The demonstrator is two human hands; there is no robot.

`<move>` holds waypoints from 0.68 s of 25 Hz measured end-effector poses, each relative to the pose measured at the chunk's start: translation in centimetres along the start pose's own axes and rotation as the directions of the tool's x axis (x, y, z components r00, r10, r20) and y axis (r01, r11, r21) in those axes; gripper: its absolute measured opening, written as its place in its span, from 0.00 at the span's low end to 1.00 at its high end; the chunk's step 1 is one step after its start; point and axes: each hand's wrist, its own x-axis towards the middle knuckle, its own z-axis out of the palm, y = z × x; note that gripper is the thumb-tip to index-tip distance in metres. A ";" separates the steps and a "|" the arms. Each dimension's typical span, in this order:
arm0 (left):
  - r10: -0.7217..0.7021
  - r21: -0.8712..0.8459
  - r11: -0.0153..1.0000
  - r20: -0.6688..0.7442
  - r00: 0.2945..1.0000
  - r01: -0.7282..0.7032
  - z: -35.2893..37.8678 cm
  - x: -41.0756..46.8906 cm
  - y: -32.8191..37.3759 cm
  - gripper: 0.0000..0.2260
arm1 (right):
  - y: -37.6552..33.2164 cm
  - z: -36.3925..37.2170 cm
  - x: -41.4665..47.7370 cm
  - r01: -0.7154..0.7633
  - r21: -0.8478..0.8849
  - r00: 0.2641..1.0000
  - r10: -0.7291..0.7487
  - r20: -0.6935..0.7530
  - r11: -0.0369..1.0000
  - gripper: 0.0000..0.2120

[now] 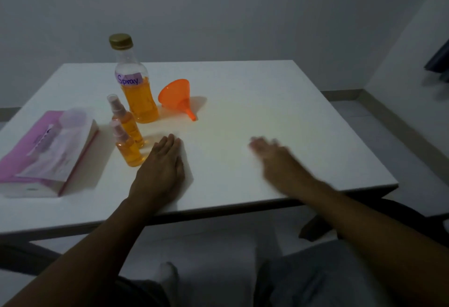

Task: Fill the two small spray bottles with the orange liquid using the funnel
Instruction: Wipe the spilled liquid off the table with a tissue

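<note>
In the head view, two spray bottles (126, 127) (128, 147), both capped and already holding orange liquid, are seen standing just beside the big bottle (136, 81). The funnel (178, 98) lies tipped on the table (267, 102). The left hand (161, 168) is laid flat, fingers open; the right hand (274, 155) is blurred but appears open and empty. If topping up is needed, one cap should be removed first and the funnel seated upright before pouring.
</note>
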 end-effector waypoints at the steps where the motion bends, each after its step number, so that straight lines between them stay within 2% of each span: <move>1: 0.006 0.007 1.000 -0.003 1.000 -0.006 0.0 0.0 0.1 0.28 | 4.2 -1.5 -0.4 -0.202 -0.011 0.979 0.202 -0.042 0.979 0.32; 3: 0.020 0.032 0.999 -0.018 1.000 -0.019 0.1 0.1 0.4 0.27 | 10.4 -3.9 -1.5 -0.564 -0.002 0.822 0.561 -0.099 0.826 0.30; 4: 0.018 0.043 0.999 -0.023 1.000 -0.017 0.2 0.3 0.5 0.27 | 11.2 -4.2 -1.5 -0.664 -0.007 0.743 0.660 -0.111 0.747 0.29; 5: 0.015 0.050 0.999 -0.026 1.000 -0.014 0.3 0.5 0.5 0.27 | 10.4 -3.8 -0.9 -0.703 0.018 0.703 0.698 -0.137 0.711 0.28; 6: 0.011 0.055 0.998 -0.028 1.000 -0.010 0.4 0.6 0.4 0.27 | 8.3 -3.0 0.1 -0.679 0.055 0.720 0.679 -0.146 0.732 0.29; 7: 0.007 0.055 0.998 -0.026 1.000 -0.006 0.5 0.7 0.3 0.27 | 5.6 -1.6 1.0 -0.597 0.091 0.787 0.604 -0.127 0.797 0.31; 9: -0.014 0.040 0.999 -0.017 1.000 0.015 0.5 0.6 0.4 0.27 | -2.0 1.0 1.9 -0.282 0.119 0.958 0.286 -0.023 0.952 0.35; 10: -0.023 0.033 0.999 -0.008 1.000 0.024 0.5 0.5 0.4 0.28 | -5.6 1.7 1.6 -0.091 0.100 0.994 0.085 0.062 0.991 0.37; 12: -0.023 0.031 0.999 0.003 1.000 0.023 0.5 0.5 0.2 0.28 | -8.8 1.9 0.5 0.170 0.113 0.975 -0.184 0.125 0.979 0.39; 13: -0.017 0.027 0.999 0.003 1.000 0.017 0.6 0.5 0.1 0.28 | -7.8 1.4 0.5 0.195 0.148 0.972 -0.211 0.102 0.970 0.40; 14: -0.010 0.020 1.000 -0.001 1.000 0.010 0.6 0.5 0.0 0.27 | -5.2 1.0 1.0 0.158 0.148 0.982 -0.172 0.084 0.976 0.39; 15: -0.003 0.014 1.000 -0.005 1.000 0.003 0.6 0.5 0.0 0.27 | -1.8 0.5 1.7 0.073 0.122 0.995 -0.081 0.062 0.990 0.39; 17: -0.002 0.000 1.000 -0.014 1.000 0.002 0.7 0.5 0.0 0.27 | 5.5 -1.4 3.3 -0.233 0.014 0.972 0.233 -0.002 0.972 0.35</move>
